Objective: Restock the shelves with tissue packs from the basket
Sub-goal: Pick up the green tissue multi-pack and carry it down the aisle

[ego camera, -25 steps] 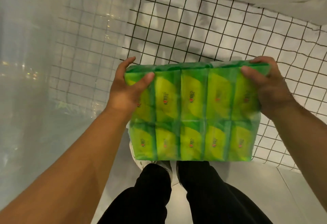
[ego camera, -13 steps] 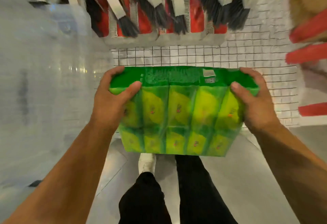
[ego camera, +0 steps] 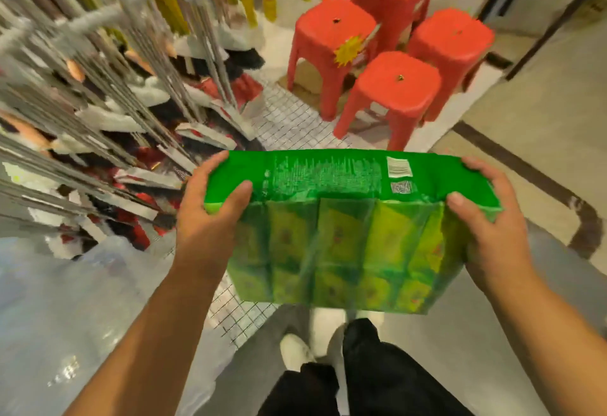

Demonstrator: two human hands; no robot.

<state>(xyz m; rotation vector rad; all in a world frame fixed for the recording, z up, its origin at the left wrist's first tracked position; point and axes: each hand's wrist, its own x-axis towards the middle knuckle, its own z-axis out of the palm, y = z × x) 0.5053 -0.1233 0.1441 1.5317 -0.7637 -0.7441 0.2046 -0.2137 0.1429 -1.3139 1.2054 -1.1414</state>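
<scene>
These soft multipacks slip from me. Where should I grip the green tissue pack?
Grip the green tissue pack by its two short ends, from either side, as the left hand and right hand do. It is wide and soft, so one-sided holds likely sag.

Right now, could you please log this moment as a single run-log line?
tissue pack: held at both ends, not yet shelved | left hand: gripping | right hand: gripping | ahead: red stools

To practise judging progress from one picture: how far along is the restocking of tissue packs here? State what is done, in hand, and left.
Done: one green tissue pack is up and carried in the air. In hand: the left hand and right hand grip its two ends. Left: placing it; no shelf shows, only red stools ahead and brooms on the left.
</scene>
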